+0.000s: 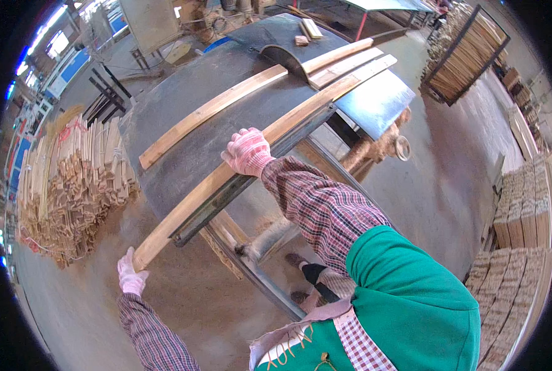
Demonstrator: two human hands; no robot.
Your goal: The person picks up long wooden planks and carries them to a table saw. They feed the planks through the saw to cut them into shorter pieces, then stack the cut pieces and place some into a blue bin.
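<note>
A long, narrow wooden board [192, 196] lies along the near edge of a dark metal machine table [189, 93], its near-left end jutting past the edge. At that end my left hand [131, 272], in a pale knit glove, grips the wood with closed fingers. My right hand [249, 152], in a pinkish glove, is wrapped over the board near its middle. Just beneath runs a dark metal rail [226, 196]. Farther back on the tabletop rests a second wooden strip [208, 117], apart from both hands.
A curved dark metal guard [286, 60] rises from the table, with more strips [347, 65] beside it. Bundled wood sticks [78, 185] stand at left. Stacked wood [511, 284] is at right, and a framed rack of strips [467, 55] at far right. Metal legs [251, 272] stand below.
</note>
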